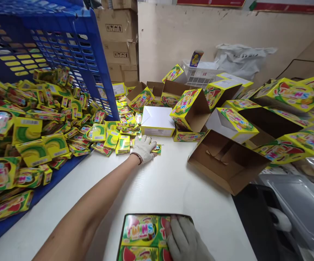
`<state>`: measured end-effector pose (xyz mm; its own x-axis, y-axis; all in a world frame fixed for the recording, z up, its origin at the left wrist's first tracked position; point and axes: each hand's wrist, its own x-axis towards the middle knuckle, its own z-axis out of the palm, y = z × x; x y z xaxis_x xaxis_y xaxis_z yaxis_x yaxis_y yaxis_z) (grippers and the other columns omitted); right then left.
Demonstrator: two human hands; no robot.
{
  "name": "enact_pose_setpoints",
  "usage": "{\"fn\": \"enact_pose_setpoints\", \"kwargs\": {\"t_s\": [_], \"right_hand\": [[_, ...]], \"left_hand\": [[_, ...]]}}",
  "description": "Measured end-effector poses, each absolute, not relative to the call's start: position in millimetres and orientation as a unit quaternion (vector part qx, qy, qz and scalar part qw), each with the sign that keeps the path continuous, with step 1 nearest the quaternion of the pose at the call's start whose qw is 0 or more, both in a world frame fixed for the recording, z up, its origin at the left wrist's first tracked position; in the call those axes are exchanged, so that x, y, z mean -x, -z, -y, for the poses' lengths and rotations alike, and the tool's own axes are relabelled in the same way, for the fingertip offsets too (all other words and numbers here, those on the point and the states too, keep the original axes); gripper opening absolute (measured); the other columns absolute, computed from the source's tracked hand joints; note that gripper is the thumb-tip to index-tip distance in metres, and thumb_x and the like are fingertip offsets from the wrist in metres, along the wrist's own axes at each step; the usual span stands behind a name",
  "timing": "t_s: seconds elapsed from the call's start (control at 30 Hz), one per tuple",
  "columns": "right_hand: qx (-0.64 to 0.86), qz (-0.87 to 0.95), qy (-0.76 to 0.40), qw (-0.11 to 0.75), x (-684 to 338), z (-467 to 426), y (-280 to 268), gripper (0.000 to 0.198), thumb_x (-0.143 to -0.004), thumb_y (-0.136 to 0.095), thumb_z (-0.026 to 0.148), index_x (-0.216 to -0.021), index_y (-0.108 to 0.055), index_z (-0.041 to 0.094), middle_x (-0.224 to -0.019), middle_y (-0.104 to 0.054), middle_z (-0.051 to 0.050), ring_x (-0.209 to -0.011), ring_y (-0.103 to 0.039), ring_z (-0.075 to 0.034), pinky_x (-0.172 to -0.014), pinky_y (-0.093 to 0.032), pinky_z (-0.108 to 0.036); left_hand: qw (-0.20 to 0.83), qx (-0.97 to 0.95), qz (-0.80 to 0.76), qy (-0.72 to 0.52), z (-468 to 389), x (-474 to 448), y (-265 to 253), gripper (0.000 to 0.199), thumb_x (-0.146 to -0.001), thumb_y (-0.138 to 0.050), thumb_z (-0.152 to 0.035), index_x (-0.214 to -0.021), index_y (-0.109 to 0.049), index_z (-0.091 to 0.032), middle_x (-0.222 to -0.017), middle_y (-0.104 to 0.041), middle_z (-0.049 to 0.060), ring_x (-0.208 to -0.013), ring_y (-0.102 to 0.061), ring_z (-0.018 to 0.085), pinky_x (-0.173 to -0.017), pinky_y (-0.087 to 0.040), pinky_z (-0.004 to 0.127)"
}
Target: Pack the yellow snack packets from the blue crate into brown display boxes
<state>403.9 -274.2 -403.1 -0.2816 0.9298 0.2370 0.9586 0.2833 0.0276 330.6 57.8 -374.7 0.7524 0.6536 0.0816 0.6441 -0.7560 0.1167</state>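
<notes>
My left hand point(143, 148), in a pale work glove, is stretched across the white table. Its fingers bend over a small yellow-green candy pack point(158, 149), whose end sticks out between finger and thumb. Beside that hand lie several loose candy packs point(123, 144). At the bottom, my gloved right hand point(186, 239) lies with straight fingers on the right side of an open carton, over the packs inside. Packs marked "TWINS" point(140, 229) fill the part of this carton that shows; its dark rim point(122, 233) frames them. The palm hides the carton's right part.
A blue plastic crate point(105, 69) at left spills many candy packs point(29, 130) onto the table point(157, 188). Empty display cartons point(227, 163) pile up at right. A white-faced carton point(157, 119) stands behind my left hand. Grey plastic trays point(298, 206) sit at far right.
</notes>
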Motion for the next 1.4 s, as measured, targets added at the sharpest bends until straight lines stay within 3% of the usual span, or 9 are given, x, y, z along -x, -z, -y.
{"fn": "enact_pose_setpoints", "kwargs": {"t_s": [0.13, 0.3, 0.57, 0.77, 0.87, 1.03, 1.17, 1.3, 1.4], "right_hand": [[0.591, 0.795, 0.081, 0.106, -400, 271, 390, 0.031, -0.08, -0.059, 0.017, -0.111, -0.063, 0.017, -0.116, -0.065, -0.014, -0.109, -0.056, -0.033, -0.089, -0.049, -0.047], [0.611, 0.779, 0.047, 0.131, -399, 263, 346, 0.036, -0.072, -0.054, -0.002, -0.104, -0.062, 0.013, -0.104, -0.065, -0.016, -0.097, -0.06, -0.029, -0.08, -0.055, -0.042], [0.642, 0.617, -0.172, 0.421, -378, 265, 286, 0.031, -0.091, -0.047, 0.022, -0.122, -0.05, 0.018, -0.114, -0.064, -0.011, -0.103, -0.064, -0.022, -0.087, -0.056, -0.037], [0.659, 0.593, -0.311, 0.343, -344, 279, 296, 0.024, -0.086, -0.053, 0.022, -0.107, -0.064, 0.019, -0.105, -0.07, -0.008, -0.098, -0.065, -0.023, -0.087, -0.054, -0.038], [0.663, 0.614, -0.251, 0.347, -330, 297, 318, 0.018, -0.088, -0.052, 0.022, -0.1, -0.065, 0.019, -0.095, -0.069, -0.008, -0.088, -0.064, -0.022, -0.078, -0.055, -0.036], [0.628, 0.709, -0.078, 0.311, -310, 315, 332, 0.02, -0.085, -0.053, 0.012, -0.099, -0.066, 0.02, -0.099, -0.064, -0.01, -0.09, -0.057, -0.024, -0.079, -0.05, -0.04], [0.612, 0.743, -0.09, 0.255, -313, 313, 327, 0.025, -0.083, -0.056, 0.009, -0.103, -0.065, 0.02, -0.095, -0.065, -0.007, -0.087, -0.055, -0.023, -0.078, -0.048, -0.038], [0.589, 0.719, -0.202, 0.309, -329, 300, 323, 0.015, -0.088, -0.052, 0.017, -0.092, -0.066, 0.021, -0.091, -0.065, -0.006, -0.085, -0.058, -0.021, -0.077, -0.05, -0.037], [0.623, 0.597, -0.308, 0.4, -336, 283, 317, 0.022, -0.088, -0.05, 0.025, -0.106, -0.061, 0.02, -0.101, -0.065, -0.009, -0.094, -0.061, -0.022, -0.083, -0.052, -0.038]], "left_hand": [[0.03, -0.935, -0.35, -0.044, -11, -294, 374, 0.045, -0.072, -0.07, -0.043, -0.11, -0.06, -0.023, -0.131, -0.051, 0.014, -0.123, -0.04, 0.035, -0.103, -0.023, 0.061], [0.029, -0.918, -0.392, -0.053, 45, -233, 362, 0.051, -0.062, -0.077, -0.046, -0.101, -0.06, -0.018, -0.128, -0.054, 0.016, -0.128, -0.038, 0.039, -0.105, -0.024, 0.059], [0.072, -0.942, -0.284, -0.166, 148, -194, 281, 0.032, -0.073, -0.065, -0.03, -0.1, -0.057, -0.017, -0.091, -0.062, 0.008, -0.084, -0.058, 0.025, -0.077, -0.047, 0.04], [0.168, -0.923, -0.249, -0.24, 180, -157, 288, 0.051, -0.081, -0.061, -0.049, -0.122, -0.051, -0.02, -0.108, -0.064, 0.009, -0.096, -0.062, 0.023, -0.083, -0.051, 0.036], [0.133, -0.892, -0.37, -0.225, 140, -127, 314, 0.039, -0.085, -0.055, -0.034, -0.121, -0.053, -0.019, -0.113, -0.062, 0.011, -0.105, -0.06, 0.024, -0.092, -0.049, 0.04], [0.143, -0.913, -0.375, -0.076, 78, -116, 347, 0.056, -0.069, -0.057, -0.01, -0.123, -0.057, -0.021, -0.13, -0.056, 0.012, -0.132, -0.039, 0.033, -0.109, -0.031, 0.054], [0.207, -0.897, -0.384, -0.076, 57, -127, 356, 0.047, -0.067, -0.058, -0.009, -0.112, -0.063, -0.021, -0.121, -0.06, 0.014, -0.128, -0.042, 0.036, -0.108, -0.02, 0.064], [0.299, -0.85, -0.414, -0.128, 64, -127, 347, 0.043, -0.076, -0.06, -0.029, -0.117, -0.057, -0.017, -0.112, -0.062, 0.014, -0.112, -0.054, 0.033, -0.101, -0.037, 0.057], [0.401, -0.802, -0.398, -0.193, 93, -128, 331, 0.051, -0.092, -0.037, -0.044, -0.138, -0.037, -0.021, -0.121, -0.059, 0.012, -0.106, -0.058, 0.024, -0.092, -0.048, 0.043]]}}
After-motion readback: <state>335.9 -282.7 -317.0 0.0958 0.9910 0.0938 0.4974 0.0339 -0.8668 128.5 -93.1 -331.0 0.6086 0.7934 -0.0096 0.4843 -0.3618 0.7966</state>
